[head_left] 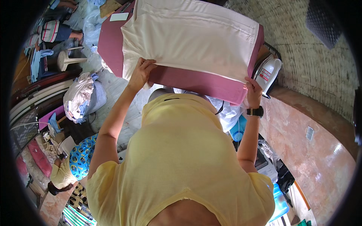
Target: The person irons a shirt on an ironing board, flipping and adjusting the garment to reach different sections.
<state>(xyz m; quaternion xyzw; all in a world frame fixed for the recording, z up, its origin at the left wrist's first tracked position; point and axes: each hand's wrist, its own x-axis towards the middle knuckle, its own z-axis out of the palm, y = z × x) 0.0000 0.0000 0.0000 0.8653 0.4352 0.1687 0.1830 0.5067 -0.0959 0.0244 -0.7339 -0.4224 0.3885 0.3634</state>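
- Beneath both raised hands, a cream shirt (192,35) lies spread flat over a padded pink ironing table (196,81), covering most of its top.
- Left hand (141,73) is closed on the near hem of the shirt at its left corner, fingers curled over the cloth and thumb tucked under.
- Right hand (253,91) pinches the opposite end of the same hem, right at the table's near right corner, fingers closed on the fabric; a dark wristwatch (256,112) sits just below it on the wrist.
- Just beyond the right hand, a white iron (268,71) stands tilted on a rack beside the table's edge.
- Well to the left of the left hand, a bundle of pale clothes (80,96) sits on the floor.
- Below both arms, the person's yellow shirt (177,158) fills the foreground.
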